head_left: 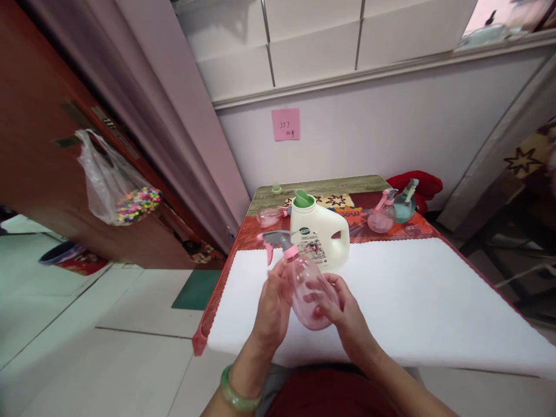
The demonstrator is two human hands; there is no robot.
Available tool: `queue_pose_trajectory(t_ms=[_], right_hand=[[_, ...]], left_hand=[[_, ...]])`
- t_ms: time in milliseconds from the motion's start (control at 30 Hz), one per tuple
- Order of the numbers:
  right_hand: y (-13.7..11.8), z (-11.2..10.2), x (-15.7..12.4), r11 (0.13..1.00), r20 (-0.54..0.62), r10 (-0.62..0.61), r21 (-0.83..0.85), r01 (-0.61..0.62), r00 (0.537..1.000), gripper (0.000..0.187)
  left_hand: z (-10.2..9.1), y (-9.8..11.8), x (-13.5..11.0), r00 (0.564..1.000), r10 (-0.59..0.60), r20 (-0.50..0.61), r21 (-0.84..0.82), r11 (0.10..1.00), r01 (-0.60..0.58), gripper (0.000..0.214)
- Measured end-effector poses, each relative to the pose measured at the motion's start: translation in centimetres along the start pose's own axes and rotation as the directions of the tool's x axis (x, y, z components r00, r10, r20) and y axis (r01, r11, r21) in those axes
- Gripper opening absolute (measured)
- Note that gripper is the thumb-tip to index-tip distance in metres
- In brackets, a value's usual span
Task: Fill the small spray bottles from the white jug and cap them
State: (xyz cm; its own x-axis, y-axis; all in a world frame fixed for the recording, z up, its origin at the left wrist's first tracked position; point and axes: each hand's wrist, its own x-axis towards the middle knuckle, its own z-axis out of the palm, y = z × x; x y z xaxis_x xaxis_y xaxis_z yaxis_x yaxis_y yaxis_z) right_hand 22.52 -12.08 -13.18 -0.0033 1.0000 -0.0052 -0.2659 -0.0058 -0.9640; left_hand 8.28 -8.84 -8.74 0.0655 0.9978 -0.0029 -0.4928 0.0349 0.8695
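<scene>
Pink spray bottle [307, 289] is tilting in two hands above a white cloth [403, 289].
From the left, a plastic bag [98, 185] with colourful pieces is hanging at the brown door [35, 145]; a second clear bottle [268, 218] is lying behind the cloth; the left hand [273, 304], half closed, is holding the tilted one near its neck; a cream jug [337, 237] is standing behind; the right hand [347, 313], fingers curving, is gripping the lower body; pink-headed [382, 219] and teal [405, 209] bottles are standing close together.
</scene>
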Motion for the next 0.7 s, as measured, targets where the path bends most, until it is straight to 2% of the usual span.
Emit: queue_pose_trajectory(t_ms=[67, 100, 167, 233, 267, 333, 367, 433, 500, 600, 700], right_hand=[[0.4, 0.7, 0.5, 0.998, 0.022, 0.047, 0.035, -0.048, 0.999, 0.053], [0.6, 1.1, 0.8, 0.998, 0.061, 0.063, 0.024, -0.065, 0.996, 0.053], [1.0, 1.5, 1.4, 0.996, 0.128, 0.06, -0.075, -0.051, 0.99, 0.057], [1.7, 1.3, 1.9, 0.968, 0.104, 0.008, -0.25, 0.018, 0.995, 0.059], [2.2, 1.0, 2.0, 0.938, 0.067, -0.034, -0.341, 0.055, 0.997, 0.06], [3.3, -0.4, 1.9, 0.862, 0.008, -0.104, -0.498, 0.094, 0.995, 0.06], [3.8, -1.4, 1.7, 0.822, 0.012, -0.114, -0.561, 0.101, 0.993, 0.058], [4.9, -3.8, 1.1, 0.744, 0.021, -0.123, -0.66, 0.107, 0.992, 0.047], [5.7, -6.3, 0.4, 0.684, -0.008, -0.14, -0.723, 0.091, 0.99, 0.043], [6.6, -9.0, -0.5, 0.635, -0.069, -0.188, -0.769, 0.068, 0.98, 0.042], [7.3, -9.7, -0.8, 0.605, -0.094, -0.228, -0.793, 0.065, 0.969, 0.041]], left_hand=[[-1.3, -0.6, -1.0, 0.99, -0.111, 0.083, 0.035, 0.994, 0.108, 0.064], [-1.9, -0.7, -1.4, 0.984, -0.158, 0.078, 0.046, 0.987, 0.155, 0.064], [-3.3, -0.8, -1.6, 0.976, -0.217, 0.003, 0.064, 0.974, 0.216, 0.06], [-5.1, -0.5, -0.7, 0.974, -0.204, -0.097, 0.141, 0.966, 0.216, 0.059], [-6.3, -0.2, 0.2, 0.976, -0.171, -0.138, 0.234, 0.951, 0.2, 0.06], [-9.0, 0.4, 2.7, 0.978, -0.057, -0.198, 0.493, 0.857, 0.15, 0.068], [-10.4, 0.8, 4.2, 0.974, 0.014, -0.225, 0.639, 0.757, 0.137, 0.072], [-13.1, 1.3, 7.5, 0.961, 0.062, -0.27, 0.72, 0.676, 0.158, 0.077], [-15.0, 1.7, 10.8, 0.962, 0.059, -0.265, 0.756, 0.632, 0.169, 0.083], [-16.1, 1.7, 15.2, 0.976, 0.013, -0.216, 0.793, 0.586, 0.168, 0.079], [-15.9, 1.0, 19.1, 0.982, 0.013, -0.187, 0.813, 0.563, 0.147, 0.066]])
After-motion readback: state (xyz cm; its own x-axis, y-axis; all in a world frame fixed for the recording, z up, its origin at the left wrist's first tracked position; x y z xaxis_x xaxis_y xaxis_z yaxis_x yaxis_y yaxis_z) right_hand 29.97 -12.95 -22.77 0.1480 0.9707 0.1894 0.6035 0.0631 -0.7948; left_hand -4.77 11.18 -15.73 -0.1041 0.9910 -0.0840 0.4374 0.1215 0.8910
